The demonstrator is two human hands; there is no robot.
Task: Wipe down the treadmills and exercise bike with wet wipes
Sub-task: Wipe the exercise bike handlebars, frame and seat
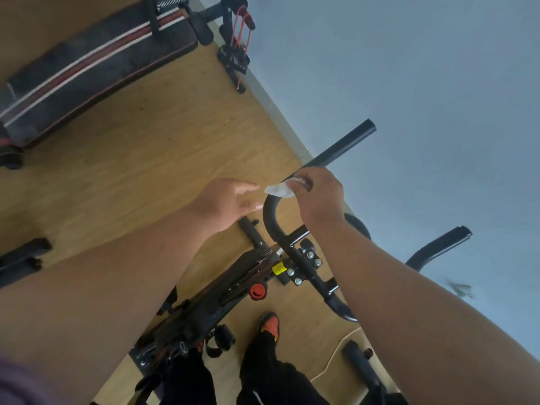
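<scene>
A black exercise bike (248,276) stands below me, its curved handlebar (342,147) rising toward a pale wall. My right hand (318,194) grips a white wet wipe (279,190) wrapped against the bar at its upper bend. Just left of that bend hovers my left hand (226,201), fingers straight and relaxed, holding nothing and a little apart from the bar. A second handlebar end (441,244) shows at the right, partly hidden by my right forearm.
A padded bench (96,71) with red and white stripes lies on the wooden floor at upper left. Red resistance bands (242,33) hang on a black frame near the wall. My legs and an orange shoe (270,323) stand beside the bike; a white cord (336,358) runs along the floor.
</scene>
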